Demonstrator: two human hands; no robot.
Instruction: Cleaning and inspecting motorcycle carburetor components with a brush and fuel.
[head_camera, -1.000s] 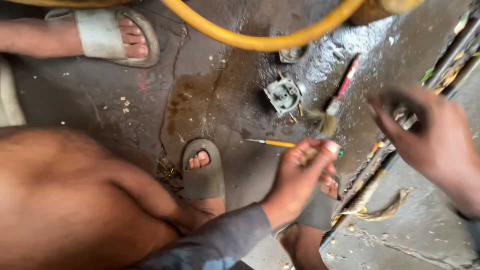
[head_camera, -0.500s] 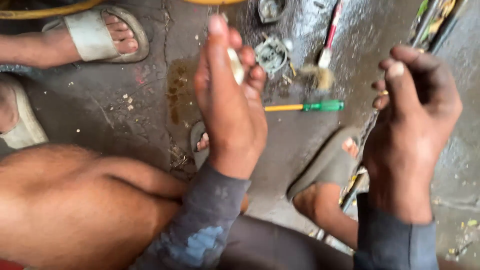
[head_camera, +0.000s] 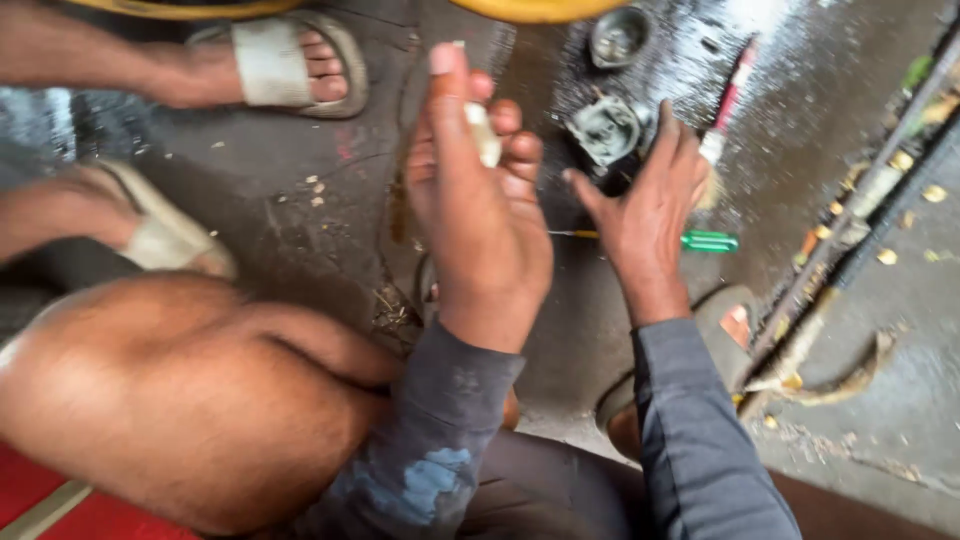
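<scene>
Since half a second ago, right hand (head_camera: 648, 215) has dropped from mid-air onto the grey metal part (head_camera: 604, 130) at 1 o'clock, grip open, not yet closed. Left hand (head_camera: 480, 200) pinches a small pale piece (head_camera: 484, 135). Green screwdriver (head_camera: 708, 241) untouched. Floor ledge (head_camera: 850, 230) crowds 3 o'clock; wet floor (head_camera: 270, 190) open toward 9.

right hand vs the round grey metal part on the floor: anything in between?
Nothing visible. The right hand is already at the round grey part, fingers spread over its near edge. The green-handled screwdriver lies behind the hand, out of the way. The left hand holds a small pale piece alongside.
</scene>
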